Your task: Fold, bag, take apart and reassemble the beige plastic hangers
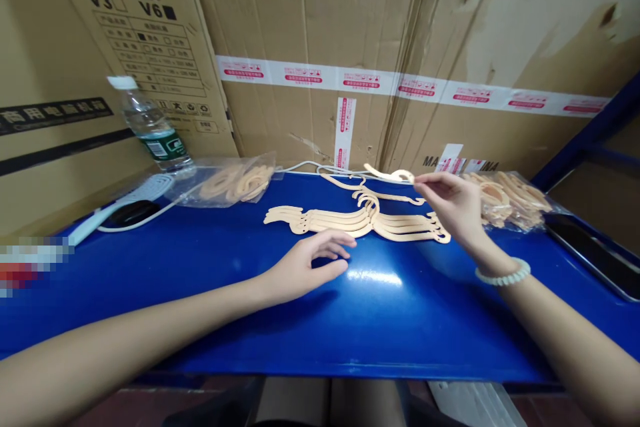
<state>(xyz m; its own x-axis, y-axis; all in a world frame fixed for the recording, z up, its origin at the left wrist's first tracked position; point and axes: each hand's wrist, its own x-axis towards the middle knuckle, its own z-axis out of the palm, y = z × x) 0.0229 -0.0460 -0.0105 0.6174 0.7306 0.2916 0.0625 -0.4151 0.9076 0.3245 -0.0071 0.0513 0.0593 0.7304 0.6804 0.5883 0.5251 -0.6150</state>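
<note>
My right hand (457, 203) pinches one end of a peach-coloured curved hanger arm (387, 175), raised above the back of the blue table. Before it lies a row of matching plastic clothes hangers (345, 220), overlapping, with their hooks bunched together in the middle. Behind the row, another hanger (393, 197) lies apart with its hook upward. My left hand (310, 265) hovers just in front of the row, fingers apart and slightly curled, holding nothing. At the left end of the row sit short loose arm pieces (284, 215).
Clear bags of peach-coloured parts lie at the left (237, 183) and at the right (507, 197). A water bottle (155, 130), a pale blue fly swatter (125, 203) and a white cable are at the left. A phone (595, 253) rests at the right. Cardboard boxes (300, 20) wall off the back.
</note>
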